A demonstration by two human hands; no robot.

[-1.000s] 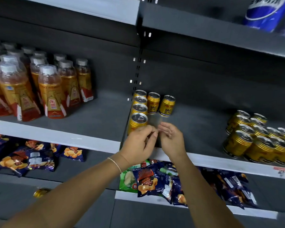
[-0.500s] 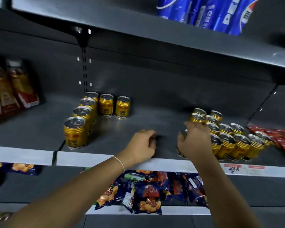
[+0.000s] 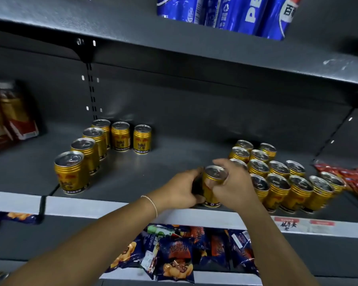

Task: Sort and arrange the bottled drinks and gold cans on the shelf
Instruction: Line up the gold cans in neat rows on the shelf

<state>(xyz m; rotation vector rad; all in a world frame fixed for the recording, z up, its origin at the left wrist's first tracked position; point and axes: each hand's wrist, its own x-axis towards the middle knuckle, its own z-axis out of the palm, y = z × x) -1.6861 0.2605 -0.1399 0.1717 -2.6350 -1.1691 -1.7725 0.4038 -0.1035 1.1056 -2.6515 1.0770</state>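
Observation:
A gold can (image 3: pixel 213 183) stands near the front edge of the grey middle shelf (image 3: pixel 174 162). My left hand (image 3: pixel 181 187) grips its left side and my right hand (image 3: pixel 235 182) grips its right side and top. Just right of it stands a dense cluster of several gold cans (image 3: pixel 281 178). At the shelf's left, several gold cans stand in a front-to-back row (image 3: pixel 85 153), with two more gold cans (image 3: pixel 131 138) at the back. Bottled drinks (image 3: pixel 8 116) with orange and red labels show blurred at the far left.
Blue cola packs (image 3: pixel 225 13) sit on the upper shelf (image 3: pixel 174 48). Snack bags (image 3: pixel 180 256) fill the shelf below. Red packets (image 3: pixel 351 178) lie at the far right. A price strip (image 3: pixel 298 223) runs along the shelf front. Bare shelf lies between the two can groups.
The view swung right. Both hands moved from the left can row to the right cluster and took hold of a gold can at its left front.

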